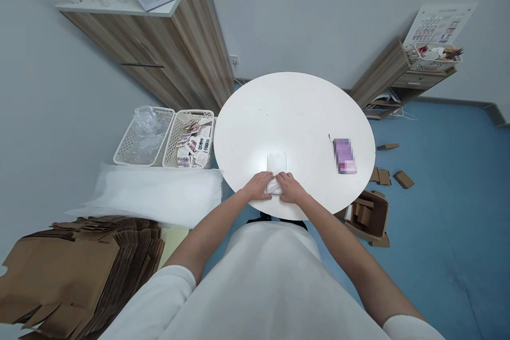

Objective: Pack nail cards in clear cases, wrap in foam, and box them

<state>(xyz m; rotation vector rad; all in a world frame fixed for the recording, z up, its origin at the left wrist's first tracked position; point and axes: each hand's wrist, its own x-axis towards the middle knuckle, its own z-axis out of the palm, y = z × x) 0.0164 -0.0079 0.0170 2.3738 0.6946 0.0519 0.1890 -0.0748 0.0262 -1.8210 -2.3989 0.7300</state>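
Note:
A small white wrapped packet (pixel 276 163) lies on the round white table (pixel 295 106), close to the edge nearest me. It looks like a thin, soft white sheet folded over on itself; whatever may be inside is hidden. My left hand (pixel 260 186) grips its left side, fingers bent over the top. On the opposite side my right hand (pixel 290 187) is closed on the packet in the same way, its fingertips close to those of the left. To the right on the tabletop lies a purple rectangular item (pixel 345 156), blurred out by pixels.
Left of the table stand a basket of clear plastic bags (pixel 133 143) and a basket of printed cards (pixel 169 143). White sheets (pixel 155 191) and flat cardboard boxes (pixel 71 260) are stacked nearer me. An open carton (pixel 378 218) and loose small boxes are on the floor at right.

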